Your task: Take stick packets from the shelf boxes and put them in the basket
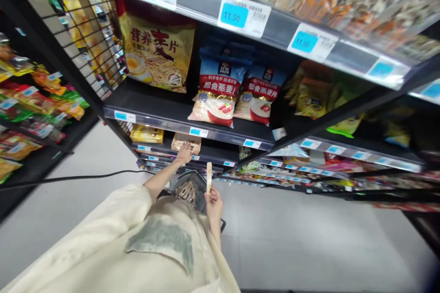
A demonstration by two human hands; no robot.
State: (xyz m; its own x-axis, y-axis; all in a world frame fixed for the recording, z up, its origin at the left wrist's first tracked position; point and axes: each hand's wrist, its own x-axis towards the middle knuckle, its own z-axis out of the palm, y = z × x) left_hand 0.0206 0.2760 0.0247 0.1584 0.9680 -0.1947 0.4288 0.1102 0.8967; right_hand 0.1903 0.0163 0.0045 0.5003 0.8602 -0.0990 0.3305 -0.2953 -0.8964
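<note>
My left hand (185, 153) reaches to a lower shelf and rests on the front of a beige-brown package (194, 143), fingers stretched out over it. In my right hand (214, 200) a narrow beige strip (209, 177) stands upright, pinched between thumb and fingers; what kind of thing it is I cannot make out. Between my arms, close to my body, is a dark basket (201, 179) holding several small brownish pieces (187, 191). To the left of the beige-brown package lies a yellow package (147, 133).
Above my hands, a shelf (151, 105) bears a big cereal bag (156, 50) and blue-and-red oatmeal bags (220, 87). A higher shelf edge (195, 4) with price tags juts out. A black cable (85, 177) crosses at left, before a wire mesh panel (85, 32). Grey floor (275, 238) spreads right.
</note>
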